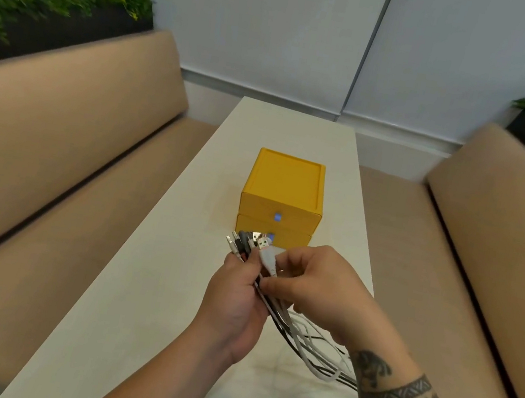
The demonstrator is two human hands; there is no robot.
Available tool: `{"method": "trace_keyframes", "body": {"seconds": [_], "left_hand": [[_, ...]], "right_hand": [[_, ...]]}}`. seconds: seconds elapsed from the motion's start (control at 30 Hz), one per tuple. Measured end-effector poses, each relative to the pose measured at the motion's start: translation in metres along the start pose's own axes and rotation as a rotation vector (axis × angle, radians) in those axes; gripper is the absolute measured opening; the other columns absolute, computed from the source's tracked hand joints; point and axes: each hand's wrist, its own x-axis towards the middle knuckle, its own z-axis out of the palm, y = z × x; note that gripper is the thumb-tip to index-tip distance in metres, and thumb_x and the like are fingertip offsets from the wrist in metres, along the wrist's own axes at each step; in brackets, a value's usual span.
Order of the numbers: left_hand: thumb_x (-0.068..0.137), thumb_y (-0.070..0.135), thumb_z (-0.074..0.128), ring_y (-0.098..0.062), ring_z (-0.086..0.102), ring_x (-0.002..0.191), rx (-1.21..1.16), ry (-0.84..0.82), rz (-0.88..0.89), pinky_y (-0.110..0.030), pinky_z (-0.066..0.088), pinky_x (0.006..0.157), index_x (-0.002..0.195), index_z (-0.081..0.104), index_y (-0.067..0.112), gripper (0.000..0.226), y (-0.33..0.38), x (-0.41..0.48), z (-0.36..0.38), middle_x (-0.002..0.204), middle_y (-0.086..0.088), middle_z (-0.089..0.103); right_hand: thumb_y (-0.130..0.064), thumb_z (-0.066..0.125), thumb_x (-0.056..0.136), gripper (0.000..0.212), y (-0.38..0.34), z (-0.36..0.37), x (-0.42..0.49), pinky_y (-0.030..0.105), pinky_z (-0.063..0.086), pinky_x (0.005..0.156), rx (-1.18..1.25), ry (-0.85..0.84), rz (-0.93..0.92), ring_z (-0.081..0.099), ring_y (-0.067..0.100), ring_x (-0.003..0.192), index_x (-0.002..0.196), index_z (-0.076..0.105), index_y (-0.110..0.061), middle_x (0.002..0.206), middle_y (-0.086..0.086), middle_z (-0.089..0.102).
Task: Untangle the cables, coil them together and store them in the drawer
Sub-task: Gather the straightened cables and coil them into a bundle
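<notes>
The cables [310,342] look mostly untangled, their plug ends bunched in the left grip [237,299] and pinched by the right grip [315,287] above the surface [136,282], not yet coiled, and the yellow drawers [279,217] just beyond are closed.

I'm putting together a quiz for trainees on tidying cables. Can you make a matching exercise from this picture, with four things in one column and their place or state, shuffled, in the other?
Things
1. left hand
2. right hand
3. yellow drawer unit
4. plugs

Place or state
A. stands on the table, drawers shut
B. fan out above the fist
C. grips the cable bundle
D. pinches the white cable

Pairs: 1-C, 2-D, 3-A, 4-B
</notes>
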Motion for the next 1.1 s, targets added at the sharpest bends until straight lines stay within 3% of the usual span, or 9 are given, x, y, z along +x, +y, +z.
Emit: {"method": "trace_keyframes", "body": {"seconds": [0.1,0.17,0.23,0.33,0.47,0.57,0.63,0.87,1.1], "left_hand": [[0.107,0.02,0.039,-0.04,0.066,0.108,0.042,0.014,0.036,-0.046,0.059,0.079,0.127,0.049,0.0,0.03,0.0,0.001,-0.002,0.119,-0.023,0.066],[0.107,0.019,0.038,-0.032,0.066,0.083,0.075,0.043,0.067,-0.043,0.059,0.075,0.115,0.05,0.004,0.02,-0.001,0.0,-0.003,0.096,-0.017,0.062],[0.107,0.019,0.038,-0.014,0.047,0.057,0.096,0.065,0.092,-0.031,0.049,0.06,0.108,0.048,0.01,0.013,-0.002,-0.001,-0.003,0.082,-0.003,0.054],[0.107,0.021,0.039,-0.008,0.03,0.048,0.082,0.059,0.109,-0.023,0.037,0.049,0.106,0.047,0.014,0.011,-0.001,0.0,0.0,0.076,0.003,0.053],[0.106,0.028,0.04,-0.012,0.035,0.058,-0.038,0.016,0.103,-0.024,0.037,0.052,0.115,0.05,0.013,0.02,0.005,0.002,0.006,0.087,0.001,0.057],[0.101,0.046,0.035,-0.025,0.059,0.098,-0.062,-0.087,0.08,-0.04,0.045,0.087,0.133,0.053,0.007,0.053,0.015,-0.003,0.015,0.129,-0.01,0.063],[0.1,0.052,0.031,-0.027,0.058,0.123,-0.081,-0.131,0.07,-0.046,0.037,0.107,0.135,0.056,0.01,0.059,0.02,-0.008,0.017,0.133,-0.014,0.063],[0.094,0.039,0.046,-0.034,0.057,0.127,-0.09,-0.072,0.076,-0.052,0.034,0.115,0.143,0.043,0.004,0.061,0.018,-0.004,0.009,0.136,-0.02,0.059],[0.106,0.022,0.037,-0.035,0.062,0.12,-0.017,-0.016,0.113,-0.053,0.042,0.109,0.137,0.043,0.001,0.038,0.022,0.007,0.007,0.127,-0.023,0.064]], "right_hand": [[-0.02,0.078,0.08,0.004,0.003,-0.005,-0.002,0.046,0.058,0.07,0.033,-0.007,-0.026,0.067,0.021,0.062,0.082,0.077,-0.023,0.068,0.002,0.072],[-0.018,0.079,0.082,0.009,0.002,-0.014,-0.004,0.045,0.056,0.068,0.131,0.039,-0.056,0.07,0.029,0.067,0.085,0.078,-0.027,0.071,0.007,0.073],[-0.017,0.079,0.083,0.014,-0.004,-0.025,-0.008,0.043,0.055,0.066,0.237,0.117,-0.126,0.072,0.034,0.073,0.091,0.079,-0.029,0.077,0.005,0.073],[-0.011,0.079,0.082,0.032,-0.02,-0.033,-0.015,0.03,0.05,0.06,0.335,0.151,-0.258,0.072,0.025,0.067,0.104,0.076,-0.034,0.078,-0.003,0.068],[-0.012,0.086,0.074,0.033,-0.033,-0.019,-0.009,0.03,0.051,0.055,0.351,0.22,-0.253,0.069,0.021,0.061,0.097,0.069,-0.028,0.076,0.001,0.073],[-0.017,0.086,0.073,0.023,-0.031,-0.005,-0.001,0.032,0.056,0.056,0.292,0.279,-0.182,0.067,0.011,0.056,0.086,0.07,-0.025,0.074,-0.006,0.073],[-0.021,0.085,0.075,0.017,-0.029,0.004,0.002,0.027,0.056,0.061,0.246,0.293,-0.16,0.067,0.003,0.059,0.08,0.072,-0.03,0.073,-0.015,0.072],[-0.015,0.072,0.087,0.023,-0.019,0.019,0.004,0.008,0.046,0.061,0.107,0.257,-0.227,0.064,-0.006,0.069,0.085,0.072,-0.038,0.081,-0.018,0.071],[-0.012,0.078,0.078,0.028,-0.005,0.022,0.008,0.034,0.059,0.075,0.236,0.295,-0.298,0.069,0.007,0.081,0.087,0.061,-0.032,0.085,-0.01,0.073]]}}
